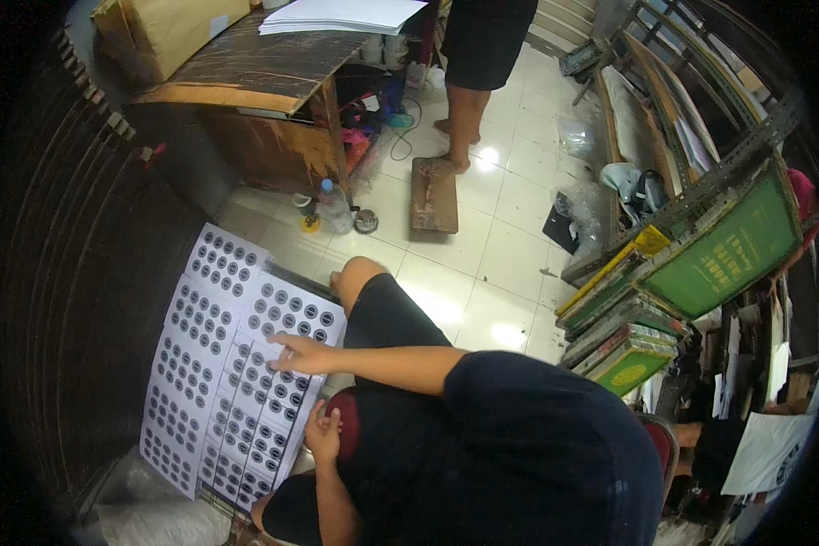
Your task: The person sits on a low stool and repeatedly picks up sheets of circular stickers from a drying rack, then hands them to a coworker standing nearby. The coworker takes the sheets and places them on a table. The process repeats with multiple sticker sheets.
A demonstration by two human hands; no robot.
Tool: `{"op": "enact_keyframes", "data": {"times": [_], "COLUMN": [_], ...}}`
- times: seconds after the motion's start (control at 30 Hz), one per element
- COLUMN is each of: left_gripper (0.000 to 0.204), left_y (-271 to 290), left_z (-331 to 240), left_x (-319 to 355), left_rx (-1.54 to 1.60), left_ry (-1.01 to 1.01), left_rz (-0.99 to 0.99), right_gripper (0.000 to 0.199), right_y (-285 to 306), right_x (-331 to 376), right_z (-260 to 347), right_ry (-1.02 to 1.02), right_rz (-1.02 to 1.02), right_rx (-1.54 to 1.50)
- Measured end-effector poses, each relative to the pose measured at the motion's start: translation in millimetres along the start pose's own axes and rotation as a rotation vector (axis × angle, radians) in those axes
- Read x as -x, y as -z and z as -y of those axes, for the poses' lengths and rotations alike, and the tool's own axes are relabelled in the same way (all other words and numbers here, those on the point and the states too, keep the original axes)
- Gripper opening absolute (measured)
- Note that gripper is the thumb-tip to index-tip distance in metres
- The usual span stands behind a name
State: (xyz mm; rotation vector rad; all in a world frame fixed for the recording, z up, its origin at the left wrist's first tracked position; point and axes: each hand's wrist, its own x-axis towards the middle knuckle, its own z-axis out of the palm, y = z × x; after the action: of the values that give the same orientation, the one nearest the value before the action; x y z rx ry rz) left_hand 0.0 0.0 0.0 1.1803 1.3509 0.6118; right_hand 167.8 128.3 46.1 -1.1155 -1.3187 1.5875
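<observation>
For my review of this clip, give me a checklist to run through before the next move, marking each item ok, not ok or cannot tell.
1. Right hand over the circle-printed sheets: ok.
2. Right hand pressing on the paper: cannot tell.
3. Left hand free of any small item: cannot tell, fingers partly curled.
4. Clear plastic bottle apart from the sheets: ok, on the floor.
5. Co-worker's foot clear of the sheets: ok.

Printed circles [310, 311]: details too small to tell; standing person [485, 45] cut off at top.
</observation>
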Motion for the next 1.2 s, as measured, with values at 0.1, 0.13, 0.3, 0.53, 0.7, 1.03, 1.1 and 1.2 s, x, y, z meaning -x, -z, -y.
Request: {"op": "enact_keyframes", "data": {"times": [0.1, 0.13, 0.3, 0.53, 0.7, 1.03, 1.1, 1.2], "left_gripper": [0.045, 0.045, 0.044, 0.045, 0.043, 0.048, 0.047, 0.045], "left_y": [-57.2, -42.5, -14.6, -15.5, -17.1, -16.7, -15.6, -13.0], "left_z": [9.8, 4.6, -1.9, -3.2, -7.6, -7.5, -6.9, -9.5], "left_x": [18.8, 11.8, 2.4, 2.9, 3.6, -0.5, 1.0, 2.4], "left_rx": [0.114, 0.070, 0.044, 0.091, 0.080, 0.054, 0.056, 0.025], "left_ry": [0.131, 0.122, 0.099, 0.074, 0.090, 0.071, 0.066, 0.087], "left_rz": [0.045, 0.024, -0.021, -0.004, -0.012, 0.014, 0.010, 0.010], "right_gripper": [0.058, 0.059, 0.058, 0.055, 0.053, 0.055, 0.055, 0.056], "right_y": [45.6, 44.6, 22.0, 28.0, 28.3, 32.4, 29.3, 26.2], "right_x": [84.6, 71.7, 34.9, 22.7, 19.0, 14.9, 12.1, 9.2], "right_z": [-48.6, -48.8, -40.8, -72.7, -80.7, -84.9, -90.0, -98.9], "right_ry": [-0.109, -0.228, -0.189, -0.245, -0.256, -0.312, -0.278, -0.229], "right_rz": [0.144, 0.254, 0.290, 0.275, 0.272, 0.326, 0.340, 0.346], "right_rx": [0.286, 0.521, 0.758, 0.785, 0.798, 0.824, 0.837, 0.875]}}
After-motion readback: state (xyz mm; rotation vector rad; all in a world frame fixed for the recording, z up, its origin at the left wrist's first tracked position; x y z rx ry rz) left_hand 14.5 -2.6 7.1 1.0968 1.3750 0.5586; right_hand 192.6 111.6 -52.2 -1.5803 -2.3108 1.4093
